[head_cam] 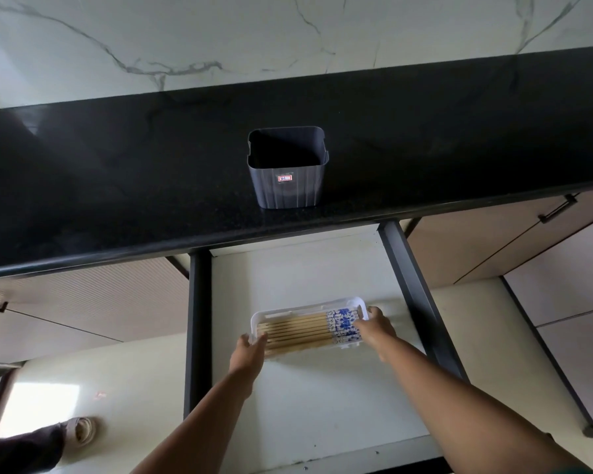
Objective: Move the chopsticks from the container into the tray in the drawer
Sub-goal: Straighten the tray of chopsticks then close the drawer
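Both hands, left hand [250, 350], right hand [374, 328], gripping tray [308, 307] ends; blue-patterned bamboo chopsticks [298, 335] inside

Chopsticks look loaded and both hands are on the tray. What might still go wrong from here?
1. The left hand and right hand are at opposite ends of the white tray; an uneven nudge may skew it or roll the chopsticks out of line.
2. The tray sits toward the drawer's open front with bare floor behind it, so it may slide when the drawer is shut.
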Available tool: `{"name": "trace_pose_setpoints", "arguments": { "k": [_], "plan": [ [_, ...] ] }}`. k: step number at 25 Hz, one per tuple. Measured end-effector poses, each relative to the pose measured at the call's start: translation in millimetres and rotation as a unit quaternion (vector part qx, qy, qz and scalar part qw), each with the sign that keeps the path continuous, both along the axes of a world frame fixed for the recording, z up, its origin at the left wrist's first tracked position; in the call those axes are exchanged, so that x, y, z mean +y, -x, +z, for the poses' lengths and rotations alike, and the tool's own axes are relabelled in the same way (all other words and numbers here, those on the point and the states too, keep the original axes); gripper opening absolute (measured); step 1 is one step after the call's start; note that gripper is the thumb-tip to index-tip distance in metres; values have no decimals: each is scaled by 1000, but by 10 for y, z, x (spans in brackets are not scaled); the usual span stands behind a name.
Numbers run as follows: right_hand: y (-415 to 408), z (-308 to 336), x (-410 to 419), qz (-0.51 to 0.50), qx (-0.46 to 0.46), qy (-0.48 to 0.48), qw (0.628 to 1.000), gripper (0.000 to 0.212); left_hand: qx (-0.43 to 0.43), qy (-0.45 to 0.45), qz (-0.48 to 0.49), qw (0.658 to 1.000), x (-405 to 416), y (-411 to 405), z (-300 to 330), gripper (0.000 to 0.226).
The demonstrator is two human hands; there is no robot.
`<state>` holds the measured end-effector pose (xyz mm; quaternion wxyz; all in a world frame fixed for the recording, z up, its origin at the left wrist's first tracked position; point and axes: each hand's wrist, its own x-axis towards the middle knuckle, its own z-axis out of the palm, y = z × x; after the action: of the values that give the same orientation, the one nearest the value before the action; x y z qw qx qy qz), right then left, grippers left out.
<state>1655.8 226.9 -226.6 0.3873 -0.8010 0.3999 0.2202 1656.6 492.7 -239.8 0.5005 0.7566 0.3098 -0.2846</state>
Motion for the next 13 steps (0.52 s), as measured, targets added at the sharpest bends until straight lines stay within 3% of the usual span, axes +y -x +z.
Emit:
{"name": "trace_pose_setpoints", "arguments": {
  "k": [5, 7, 11, 13],
  "plan": [
    [100, 46, 6, -3, 3, -34, 999, 38, 24, 63, -12, 998, 65, 84, 84, 58],
    [123, 70, 22, -19, -6, -21, 1000, 44, 32, 86, -19, 996, 107, 87, 137, 60],
    [258, 124, 19, -70, -19, 8, 997, 60, 14, 10, -94, 995, 178, 149, 224, 66],
    [372, 144, 21, -77, -17, 6, 997, 59, 6, 35, -102, 994, 200, 254, 289, 64]
  ]
}}
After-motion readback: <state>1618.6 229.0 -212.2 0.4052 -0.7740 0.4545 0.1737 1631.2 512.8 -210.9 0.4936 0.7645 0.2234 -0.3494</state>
